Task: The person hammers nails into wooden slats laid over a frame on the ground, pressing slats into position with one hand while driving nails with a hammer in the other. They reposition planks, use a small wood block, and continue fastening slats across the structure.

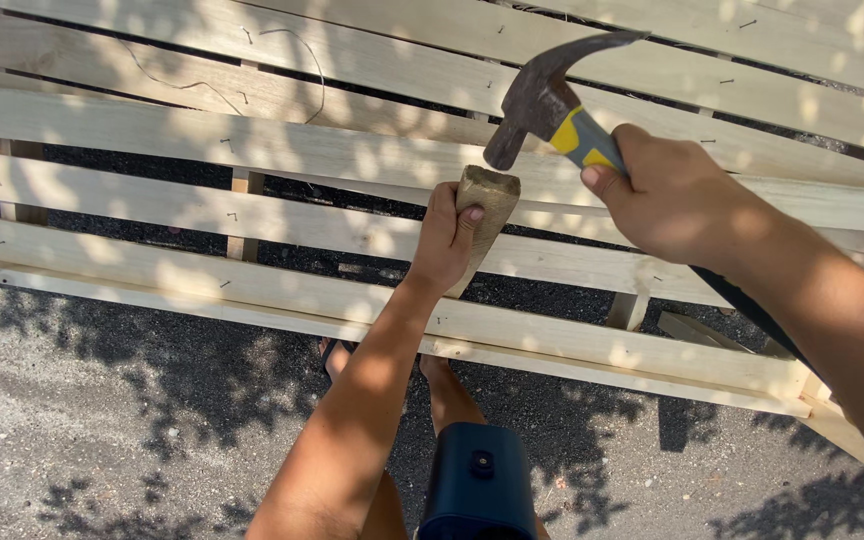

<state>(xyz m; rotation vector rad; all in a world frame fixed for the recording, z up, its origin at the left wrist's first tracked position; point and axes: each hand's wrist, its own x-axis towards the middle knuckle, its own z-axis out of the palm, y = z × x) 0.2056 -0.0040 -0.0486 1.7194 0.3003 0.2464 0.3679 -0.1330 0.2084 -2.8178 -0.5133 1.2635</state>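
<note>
My left hand [445, 238] grips a short wooden block [487, 205] and holds it upright over a slat of a pale wooden frame [282, 150]. A claw hammer [542, 100] with a rusty dark head and a yellow and grey handle is in my right hand [674, 195]. The hammer's face sits just above the top end of the block, a little apart from it. The lower end of the block is hidden behind my left hand.
The slatted frame lies flat on dark gravel [92, 420], with several small nails and staples in its boards and a thin wire [297, 60] at the back. A dark blue pouch [479, 480] hangs near my legs. My sandalled foot [337, 350] shows under the front slat.
</note>
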